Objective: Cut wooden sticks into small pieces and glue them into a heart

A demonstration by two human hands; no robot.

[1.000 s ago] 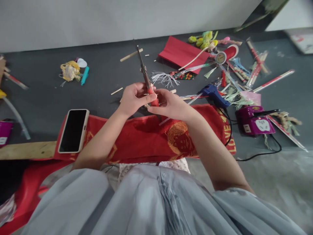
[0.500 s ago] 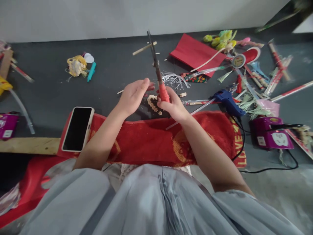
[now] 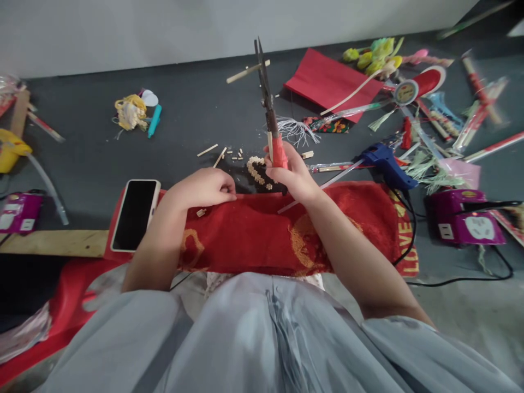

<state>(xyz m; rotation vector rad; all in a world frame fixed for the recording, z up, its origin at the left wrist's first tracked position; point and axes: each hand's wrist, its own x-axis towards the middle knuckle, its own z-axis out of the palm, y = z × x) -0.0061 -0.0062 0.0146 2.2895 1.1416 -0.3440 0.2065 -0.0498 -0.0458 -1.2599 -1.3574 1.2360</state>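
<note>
My right hand point(image 3: 297, 173) is closed round the red handle of the scissors point(image 3: 269, 103), whose dark blades point away from me. My left hand point(image 3: 207, 188) rests with curled fingers at the far edge of the red towel point(image 3: 245, 234); what its fingers hold, if anything, is hidden. A small pale wooden piece point(image 3: 201, 213) lies on the towel just below that hand. Between my hands, a curved row of pale beads point(image 3: 254, 170) sits on the dark table. Short cut sticks point(image 3: 234, 155) lie beyond my left hand, and a longer pale stick point(image 3: 245, 73) is near the blade tips.
A phone point(image 3: 136, 215) lies left of my left forearm. To the right are a blue glue gun point(image 3: 387, 164), a purple power box point(image 3: 466, 218) with black cables, red paper point(image 3: 331, 84) and a red ribbon spool point(image 3: 421, 86). Yellow thread point(image 3: 130, 112) sits at the back left.
My left hand has moved down and left onto the towel's edge, and its fingers have curled. The small cut sticks and the piece on the towel now show. My right hand still holds the scissors.
</note>
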